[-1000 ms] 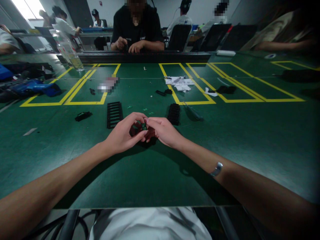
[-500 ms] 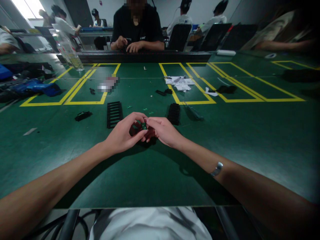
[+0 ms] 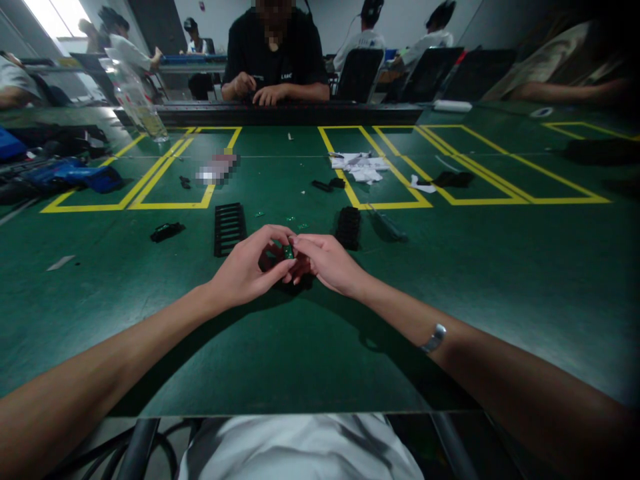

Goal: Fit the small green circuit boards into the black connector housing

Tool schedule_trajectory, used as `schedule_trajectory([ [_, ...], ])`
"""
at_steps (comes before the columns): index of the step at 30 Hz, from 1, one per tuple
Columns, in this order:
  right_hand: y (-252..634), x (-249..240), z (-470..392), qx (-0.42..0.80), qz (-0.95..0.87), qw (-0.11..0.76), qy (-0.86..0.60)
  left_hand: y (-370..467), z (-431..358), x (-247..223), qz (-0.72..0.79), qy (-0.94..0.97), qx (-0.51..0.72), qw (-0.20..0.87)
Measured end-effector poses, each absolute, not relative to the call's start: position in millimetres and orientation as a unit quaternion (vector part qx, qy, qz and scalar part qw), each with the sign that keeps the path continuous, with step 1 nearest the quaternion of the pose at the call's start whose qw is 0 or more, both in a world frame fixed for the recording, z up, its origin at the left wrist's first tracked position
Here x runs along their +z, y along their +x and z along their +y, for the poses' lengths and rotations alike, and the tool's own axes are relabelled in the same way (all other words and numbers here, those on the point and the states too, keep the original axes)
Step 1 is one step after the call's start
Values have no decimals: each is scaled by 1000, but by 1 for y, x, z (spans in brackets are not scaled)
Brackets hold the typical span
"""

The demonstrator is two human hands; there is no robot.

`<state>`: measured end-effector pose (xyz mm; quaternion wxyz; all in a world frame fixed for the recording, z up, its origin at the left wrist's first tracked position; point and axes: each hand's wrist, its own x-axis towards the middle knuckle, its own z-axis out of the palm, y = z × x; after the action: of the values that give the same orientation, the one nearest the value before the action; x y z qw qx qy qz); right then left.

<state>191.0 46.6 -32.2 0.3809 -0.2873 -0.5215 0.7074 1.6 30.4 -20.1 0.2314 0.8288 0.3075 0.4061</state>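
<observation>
Both hands meet over the green table near its middle. My left hand curls its thumb and fingers around a small green circuit board. Against the board's right side, my right hand pinches with thumb and fingertips, its other fingers folded underneath. A black slotted rack lies just beyond my left hand, and a black ribbed block just beyond my right. Several tiny green pieces rest on the table beyond my fingertips. Whatever is under the board is hidden by the fingers.
At the left lie a black part and blue tools; a clear bottle stands behind. White papers, a clear bag and black pieces lie to the right. A person sits across, beyond a dark rail.
The small green board has tilted slightly between my fingers. Both hands otherwise keep the same place and grip.
</observation>
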Motion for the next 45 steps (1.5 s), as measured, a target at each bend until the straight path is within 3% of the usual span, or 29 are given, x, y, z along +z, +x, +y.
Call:
schedule_trajectory([
  [45, 195, -28, 44, 690, -562, 370, -266, 0, 31, -21, 308, 825, 407, 242],
])
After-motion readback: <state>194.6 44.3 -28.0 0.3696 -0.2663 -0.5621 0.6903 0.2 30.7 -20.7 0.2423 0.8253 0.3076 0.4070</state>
